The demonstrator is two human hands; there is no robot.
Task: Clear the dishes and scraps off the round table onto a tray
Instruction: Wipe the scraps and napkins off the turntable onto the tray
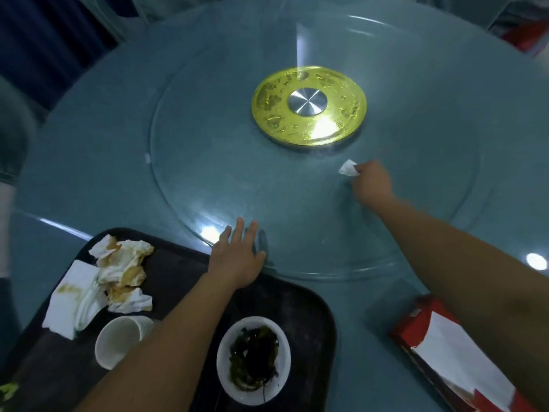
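With the right hand (371, 182) pinching the scrap (348, 168) on the turntable (237, 173) near the hub (309, 105) and the left hand (237, 257) flat, fingers straight, at its rim, I judged a clean lift to the tray (297, 301) best.

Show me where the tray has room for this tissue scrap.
Bare: far right corner of the black plastic tray, beyond the white bowl of dark greens. Crowded: its left, with stained crumpled napkins and a tipped white paper cup.
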